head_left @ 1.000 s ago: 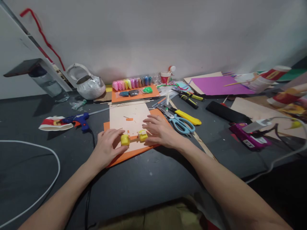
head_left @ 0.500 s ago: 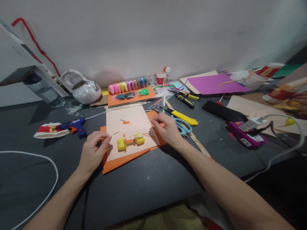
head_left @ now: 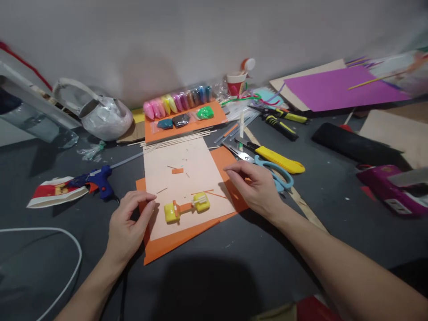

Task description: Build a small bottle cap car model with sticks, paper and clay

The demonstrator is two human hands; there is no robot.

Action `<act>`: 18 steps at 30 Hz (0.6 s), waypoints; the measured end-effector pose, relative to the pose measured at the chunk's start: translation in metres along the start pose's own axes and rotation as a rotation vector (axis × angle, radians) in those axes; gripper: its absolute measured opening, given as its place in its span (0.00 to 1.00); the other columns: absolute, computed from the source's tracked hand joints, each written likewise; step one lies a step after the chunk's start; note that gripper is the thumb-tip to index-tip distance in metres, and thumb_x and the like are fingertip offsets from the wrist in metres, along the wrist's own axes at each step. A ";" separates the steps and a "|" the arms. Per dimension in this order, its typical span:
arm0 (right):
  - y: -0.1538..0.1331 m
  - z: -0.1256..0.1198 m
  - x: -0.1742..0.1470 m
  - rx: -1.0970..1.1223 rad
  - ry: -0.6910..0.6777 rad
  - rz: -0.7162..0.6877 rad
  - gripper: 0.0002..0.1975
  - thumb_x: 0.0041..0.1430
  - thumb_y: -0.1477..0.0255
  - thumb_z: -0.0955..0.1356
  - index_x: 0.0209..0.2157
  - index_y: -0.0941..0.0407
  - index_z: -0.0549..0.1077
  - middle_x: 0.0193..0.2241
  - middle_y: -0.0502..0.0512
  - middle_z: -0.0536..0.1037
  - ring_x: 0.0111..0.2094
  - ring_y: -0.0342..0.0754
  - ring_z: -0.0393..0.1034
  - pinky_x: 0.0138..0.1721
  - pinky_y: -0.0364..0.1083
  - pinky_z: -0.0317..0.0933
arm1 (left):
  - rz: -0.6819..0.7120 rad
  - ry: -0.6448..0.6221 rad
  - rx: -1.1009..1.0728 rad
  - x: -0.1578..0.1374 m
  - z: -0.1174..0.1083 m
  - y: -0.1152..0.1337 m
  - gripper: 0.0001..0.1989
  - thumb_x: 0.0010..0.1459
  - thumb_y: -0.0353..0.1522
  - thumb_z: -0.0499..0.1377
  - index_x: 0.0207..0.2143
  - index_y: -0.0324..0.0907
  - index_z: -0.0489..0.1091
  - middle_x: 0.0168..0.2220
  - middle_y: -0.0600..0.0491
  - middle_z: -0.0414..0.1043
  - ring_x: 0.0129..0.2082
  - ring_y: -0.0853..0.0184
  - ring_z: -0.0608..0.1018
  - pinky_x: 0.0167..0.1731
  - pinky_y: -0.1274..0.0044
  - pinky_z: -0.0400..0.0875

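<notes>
The small yellow-and-orange model [head_left: 185, 207] lies free on a pale sheet [head_left: 192, 156] between the hands and touches neither: the left hand [head_left: 130, 223], near it at nine o'clock, is loosely curled and empty, and the right hand [head_left: 256, 185], a little farther off between two and three o'clock, is also half curled around nothing. Farther out, an orange sheet [head_left: 177, 241] shows at six o'clock, the blue glue gun [head_left: 103, 179] lies toward ten, and the blue-handled scissors [head_left: 262, 162] lie partly hidden behind the right hand.

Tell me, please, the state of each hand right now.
Left hand: loosely open, nothing visible in its grip, beside the yellow-and-orange craft piece.
Right hand: loosely open, nothing visible in its grip, near the blue-handled scissors.
</notes>
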State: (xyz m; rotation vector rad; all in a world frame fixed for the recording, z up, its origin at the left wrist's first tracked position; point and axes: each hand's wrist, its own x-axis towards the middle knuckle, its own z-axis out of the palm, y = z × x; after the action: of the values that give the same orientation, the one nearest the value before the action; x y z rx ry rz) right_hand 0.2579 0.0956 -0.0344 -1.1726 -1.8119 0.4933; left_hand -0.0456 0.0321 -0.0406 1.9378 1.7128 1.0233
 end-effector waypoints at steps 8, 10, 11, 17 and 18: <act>0.002 0.000 0.001 -0.042 -0.022 0.025 0.07 0.64 0.75 0.66 0.33 0.53 0.76 0.28 0.51 0.80 0.28 0.46 0.74 0.31 0.45 0.66 | 0.012 -0.009 -0.050 0.003 0.001 0.001 0.04 0.64 0.29 0.57 0.39 0.46 0.71 0.38 0.52 0.73 0.42 0.62 0.75 0.45 0.67 0.71; 0.002 0.001 0.001 -0.049 -0.033 0.028 0.07 0.63 0.75 0.67 0.33 0.53 0.76 0.28 0.51 0.80 0.28 0.46 0.74 0.31 0.45 0.66 | 0.006 -0.005 -0.046 0.004 0.001 0.001 0.04 0.64 0.29 0.57 0.38 0.46 0.71 0.37 0.52 0.73 0.40 0.63 0.75 0.43 0.68 0.70; 0.001 0.001 0.001 -0.052 -0.039 0.029 0.07 0.63 0.75 0.67 0.33 0.53 0.76 0.28 0.51 0.81 0.29 0.47 0.75 0.31 0.45 0.67 | 0.006 -0.007 -0.041 0.004 0.001 0.001 0.04 0.64 0.29 0.57 0.38 0.46 0.71 0.36 0.52 0.73 0.40 0.63 0.75 0.43 0.68 0.70; 0.000 0.000 -0.001 -0.059 -0.048 0.004 0.07 0.64 0.75 0.66 0.34 0.52 0.76 0.29 0.51 0.81 0.29 0.48 0.76 0.31 0.46 0.67 | 0.063 -0.043 -0.010 0.003 -0.002 0.002 0.04 0.64 0.29 0.57 0.37 0.46 0.72 0.35 0.52 0.74 0.39 0.62 0.75 0.42 0.67 0.69; 0.000 0.000 -0.001 -0.058 -0.044 -0.005 0.07 0.64 0.75 0.66 0.34 0.52 0.76 0.28 0.51 0.81 0.29 0.47 0.76 0.31 0.46 0.67 | 0.087 -0.068 -0.001 0.003 -0.004 0.002 0.04 0.65 0.30 0.57 0.39 0.46 0.72 0.37 0.51 0.75 0.41 0.61 0.75 0.43 0.66 0.69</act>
State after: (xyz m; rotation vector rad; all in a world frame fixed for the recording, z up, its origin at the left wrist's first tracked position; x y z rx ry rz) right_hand 0.2582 0.0947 -0.0343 -1.2048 -1.8780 0.4698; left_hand -0.0468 0.0342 -0.0358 2.0382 1.6040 0.9758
